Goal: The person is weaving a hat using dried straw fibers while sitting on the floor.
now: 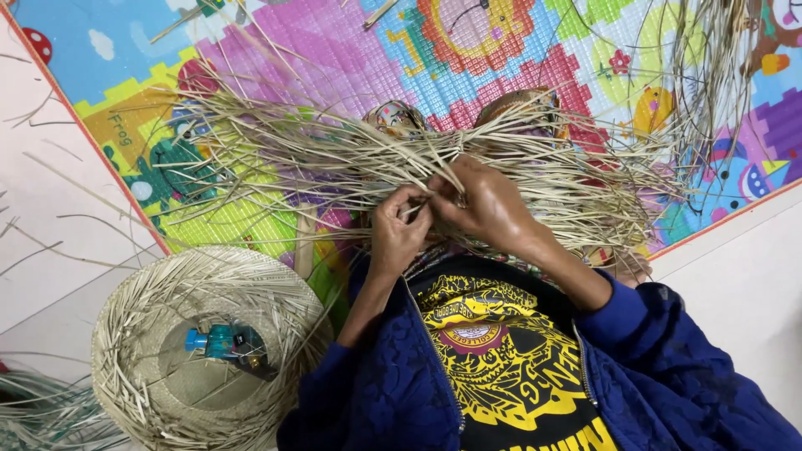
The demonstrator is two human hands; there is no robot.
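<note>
At the middle of the scene, our left hand (398, 232) and right hand (489, 206) each keep a narrow pinching grip on pale straw strands (334, 163), which fan out left and right over the colourful play mat (351, 50). Near left sits a woven hat (200, 351) holding a small blue bottle (219, 341).

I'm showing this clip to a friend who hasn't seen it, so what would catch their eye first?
First, the wide spray of pale straw strands fanning across the middle, with the left hand and right hand pinching strands together at its centre. Beneath it lies a bright, multicoloured play mat covering the upper floor. At lower left sits a round woven straw hat with ragged loose ends, holding a small blue bottle.
</note>
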